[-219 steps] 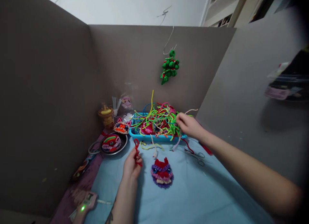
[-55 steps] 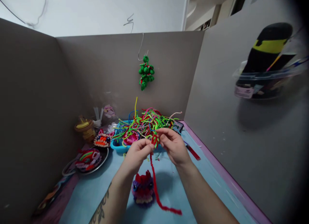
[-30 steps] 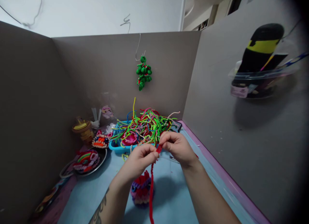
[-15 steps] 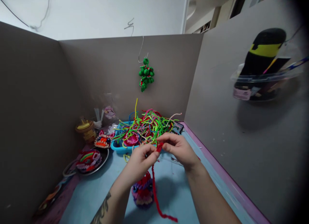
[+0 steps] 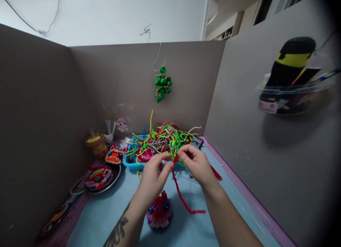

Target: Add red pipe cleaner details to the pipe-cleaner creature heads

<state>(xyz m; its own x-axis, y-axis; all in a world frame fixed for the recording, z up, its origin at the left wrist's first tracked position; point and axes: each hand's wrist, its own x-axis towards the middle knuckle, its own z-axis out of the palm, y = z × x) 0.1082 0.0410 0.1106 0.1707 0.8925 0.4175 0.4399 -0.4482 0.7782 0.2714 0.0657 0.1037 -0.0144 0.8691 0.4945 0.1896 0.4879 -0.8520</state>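
A red fuzzy pipe cleaner (image 5: pixel 181 197) hangs from between my hands, its upper end worked into a small bunch and its loose tail curving down to the right. My right hand (image 5: pixel 195 163) pinches that bunch between thumb and fingertips. On the other side, my left hand (image 5: pixel 156 172) has its thumb and forefinger closed in at the bunch, touching it or very near. Below my left wrist stands a rounded red, purple and pink pipe-cleaner figure (image 5: pixel 160 213) on the blue mat (image 5: pixel 186 229).
A blue tray (image 5: pixel 130 165) heaped with coloured pipe cleaners (image 5: pixel 162 140) stands behind my hands. At left are a round dish (image 5: pixel 117 174) with a rainbow piece and a brown pot (image 5: pixel 96 145). A green ornament (image 5: pixel 163 85) hangs on the back panel; a tool holder (image 5: pixel 293 89) hangs right.
The red pipe cleaner's tail has swung up and to the right. My left fingers have loosened and drawn slightly apart from the right hand's grip.
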